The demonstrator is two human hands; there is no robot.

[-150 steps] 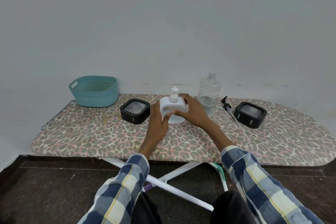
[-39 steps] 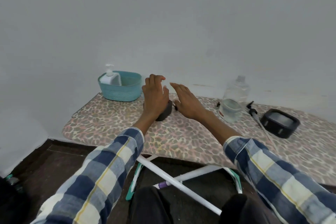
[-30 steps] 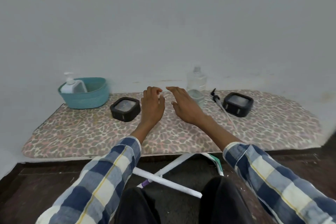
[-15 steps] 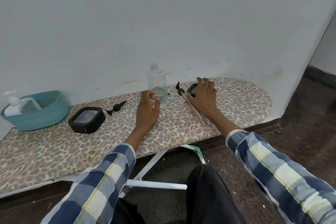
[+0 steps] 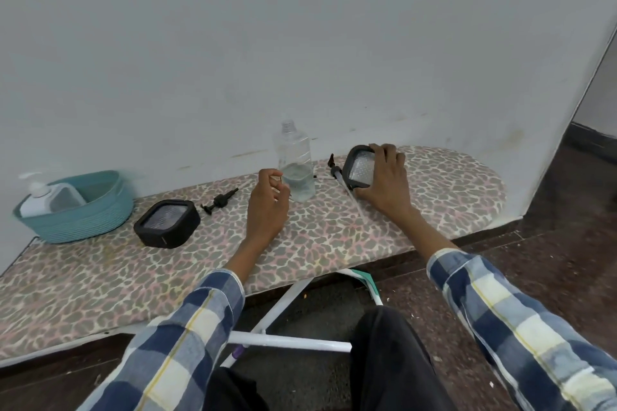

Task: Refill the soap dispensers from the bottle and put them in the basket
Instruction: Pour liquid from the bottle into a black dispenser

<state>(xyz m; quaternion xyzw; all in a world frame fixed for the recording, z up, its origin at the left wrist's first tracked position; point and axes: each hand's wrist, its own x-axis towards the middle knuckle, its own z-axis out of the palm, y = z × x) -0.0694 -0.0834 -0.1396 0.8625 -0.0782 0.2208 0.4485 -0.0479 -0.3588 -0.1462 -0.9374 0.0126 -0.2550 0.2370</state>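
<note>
Head view: the right hand (image 5: 384, 183) grips a black square dispenser (image 5: 360, 168), fingers curled over its far rim and thumb at its near corner, tipping it so the pale mesh top faces the camera. Just left of that grip lies a pump (image 5: 340, 178) with its clear tube running back toward the wrist along the board (image 5: 450, 183). Further left of the grip stands the uncapped clear bottle (image 5: 294, 162), about a third full. The left hand (image 5: 268, 202) hovers beside the bottle's near left side, fingers loosely curled with thumb and forefinger close together; nothing can be made out between them, and whether they touch the bottle cannot be told. Left of that hand a second black pump (image 5: 220, 201) lies on the board, then a second black dispenser (image 5: 167, 223) sitting flat. Far left, well apart from both hands, the teal basket (image 5: 83, 213) holds a white dispenser (image 5: 50, 198) leaning against its wall.
</note>
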